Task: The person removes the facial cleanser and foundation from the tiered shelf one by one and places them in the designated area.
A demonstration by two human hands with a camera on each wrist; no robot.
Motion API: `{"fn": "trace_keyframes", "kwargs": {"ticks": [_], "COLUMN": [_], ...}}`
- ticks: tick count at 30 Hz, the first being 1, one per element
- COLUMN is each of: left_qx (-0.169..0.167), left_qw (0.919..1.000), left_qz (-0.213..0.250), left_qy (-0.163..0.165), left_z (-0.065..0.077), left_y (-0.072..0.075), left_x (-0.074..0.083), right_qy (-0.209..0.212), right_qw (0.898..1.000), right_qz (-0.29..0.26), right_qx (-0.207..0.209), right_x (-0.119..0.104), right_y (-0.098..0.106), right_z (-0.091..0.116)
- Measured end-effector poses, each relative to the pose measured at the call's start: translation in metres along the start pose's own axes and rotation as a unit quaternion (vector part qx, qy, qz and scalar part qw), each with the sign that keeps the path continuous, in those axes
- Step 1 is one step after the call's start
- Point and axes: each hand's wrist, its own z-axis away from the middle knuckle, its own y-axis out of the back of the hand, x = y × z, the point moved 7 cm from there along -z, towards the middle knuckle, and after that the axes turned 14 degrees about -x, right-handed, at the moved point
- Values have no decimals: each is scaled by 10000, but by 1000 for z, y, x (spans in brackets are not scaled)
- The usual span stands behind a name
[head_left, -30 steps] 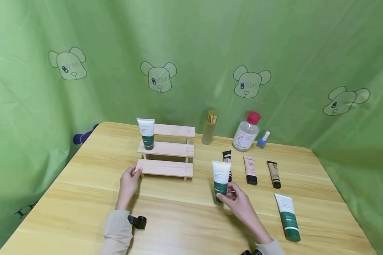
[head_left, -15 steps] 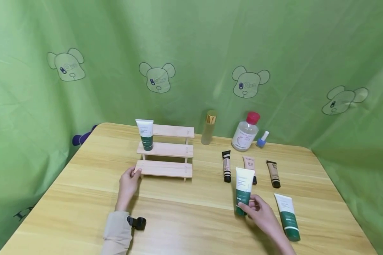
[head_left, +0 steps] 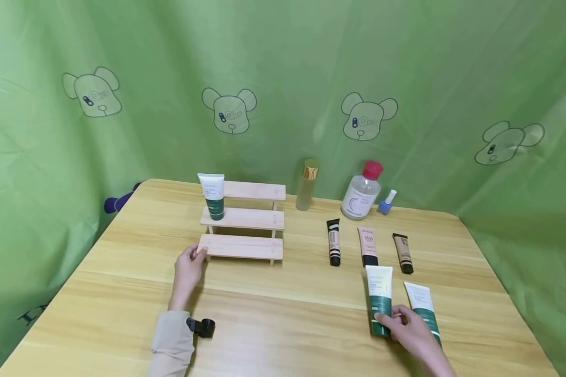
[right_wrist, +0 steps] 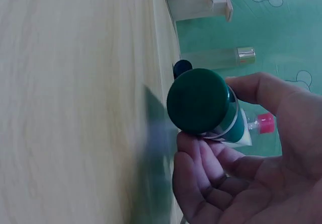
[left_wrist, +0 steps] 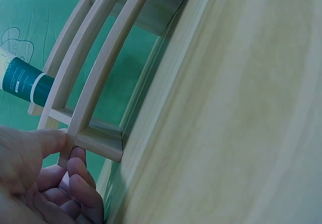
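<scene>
My left hand (head_left: 188, 273) pinches the left end of the lowest step of a three-tier wooden display rack (head_left: 240, 247); the left wrist view shows thumb and fingers (left_wrist: 81, 176) on the step's end. A white and green squeeze tube (head_left: 214, 196) stands cap-down on the rack's middle step, at the left. My right hand (head_left: 412, 331) holds a similar squeeze tube (head_left: 380, 293) by its green lower part, over the right side of the table. In the right wrist view its round green cap (right_wrist: 197, 101) faces the camera. Another such tube (head_left: 418, 299) lies partly hidden behind that hand.
Black-capped tubes lie farther back: a black one (head_left: 334, 242), a pink BB tube (head_left: 368, 246) and a beige one (head_left: 403, 254). Behind them stand a gold-capped bottle (head_left: 306, 188), a red-capped bottle (head_left: 360, 195) and a blue nail polish bottle (head_left: 387, 203). A green curtain (head_left: 283, 63) surrounds the table.
My right hand has carried its tube rightward and nearer the front, uncovering the black tube and now overlapping the lying green one. The left hand stays on the rack.
</scene>
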Motion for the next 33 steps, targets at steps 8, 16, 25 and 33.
{"fn": "trace_keyframes", "kwargs": {"ticks": [8, 16, 25, 33], "left_qx": [50, 57, 29, 39], "left_qw": [10000, 10000, 10000, 10000], "left_qz": [-37, 14, 31, -5], "left_qy": [-19, -77, -57, -70], "left_z": [0, 0, 1, 1], "left_y": [1, 1, 1, 1], "left_x": [-1, 1, 2, 3], "right_qy": [-218, -421, -481, -558], "right_qw": [9996, 9988, 9985, 9975], "right_qz": [60, -73, -4, 267], "right_qx": [-149, -249, -279, -334], "right_x": [8, 14, 16, 17], "right_y": [-3, -7, -8, -7], "right_z": [-2, -7, -5, 2]}}
